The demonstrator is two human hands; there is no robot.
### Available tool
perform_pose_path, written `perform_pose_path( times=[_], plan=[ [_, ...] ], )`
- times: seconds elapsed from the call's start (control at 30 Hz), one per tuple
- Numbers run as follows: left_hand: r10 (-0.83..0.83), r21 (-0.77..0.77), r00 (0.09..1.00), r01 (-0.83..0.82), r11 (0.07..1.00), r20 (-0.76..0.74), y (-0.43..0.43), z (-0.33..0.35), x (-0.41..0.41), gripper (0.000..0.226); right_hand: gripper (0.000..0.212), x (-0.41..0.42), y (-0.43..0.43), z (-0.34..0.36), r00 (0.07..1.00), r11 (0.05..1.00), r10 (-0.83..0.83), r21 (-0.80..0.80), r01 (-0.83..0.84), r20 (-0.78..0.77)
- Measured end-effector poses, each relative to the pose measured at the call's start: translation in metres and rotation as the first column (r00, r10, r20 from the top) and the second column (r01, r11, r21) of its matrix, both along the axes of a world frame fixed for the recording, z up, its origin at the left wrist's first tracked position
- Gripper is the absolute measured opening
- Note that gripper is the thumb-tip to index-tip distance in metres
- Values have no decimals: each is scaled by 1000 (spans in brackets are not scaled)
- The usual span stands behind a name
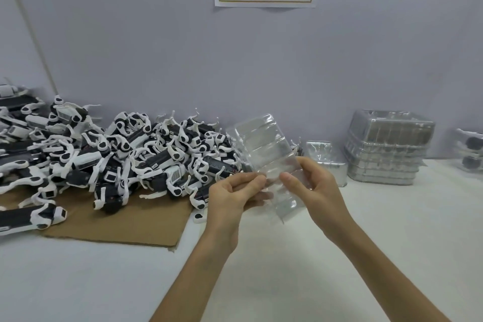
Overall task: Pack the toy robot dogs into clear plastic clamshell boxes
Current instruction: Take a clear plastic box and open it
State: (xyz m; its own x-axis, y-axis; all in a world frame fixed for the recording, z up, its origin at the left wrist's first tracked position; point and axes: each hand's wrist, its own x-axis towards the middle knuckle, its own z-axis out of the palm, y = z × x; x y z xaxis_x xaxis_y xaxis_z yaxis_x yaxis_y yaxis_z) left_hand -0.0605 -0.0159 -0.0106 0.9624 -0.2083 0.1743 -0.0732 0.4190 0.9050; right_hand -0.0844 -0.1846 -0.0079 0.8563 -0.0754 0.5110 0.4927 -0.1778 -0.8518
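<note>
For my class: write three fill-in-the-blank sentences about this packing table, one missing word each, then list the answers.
The left hand and right hand together hold a clear plastic clamshell box that is ____. The pile of black-and-white toy robot dogs lies partly on a brown sheet of ____. The stack of clear plastic boxes stands on the person's ____ side.
Missing words: empty; cardboard; right.

Both hands [232,191] [311,185] on a clear clamshell box [264,149] beside piled toy dogs [117,154]
</note>
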Motion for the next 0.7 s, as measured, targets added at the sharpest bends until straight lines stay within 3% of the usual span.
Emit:
perform_pose_path(
  times=[0.17,0.33,0.43,0.53,0.6,0.7],
  plan=[
    [-20,-1,999,20,1000,41,-5,-2,-1,33,18,-8,-7,2,999,1000,-29,-7,29,21],
    [60,-42,991,-55,998,117,-4,-6,1,13,25,-10,-14,23,992,997,-73,-18,75,103],
    [113,-146,992,-105,984,52,11,-8,10,14,22,0,-29,41,947,960,-278,69,270,162],
    [59,-270,992,-88,959,-115,34,-21,23,15,37,24,-52,68,801,833,-547,65,549,243],
    [-48,-354,969,-42,934,-241,43,-33,28,14,46,53,-65,84,692,715,-640,-72,696,335],
    [-179,-457,899,-26,889,-400,46,-51,31,10,48,105,-78,99,576,441,-702,-379,814,420]
  ],
)
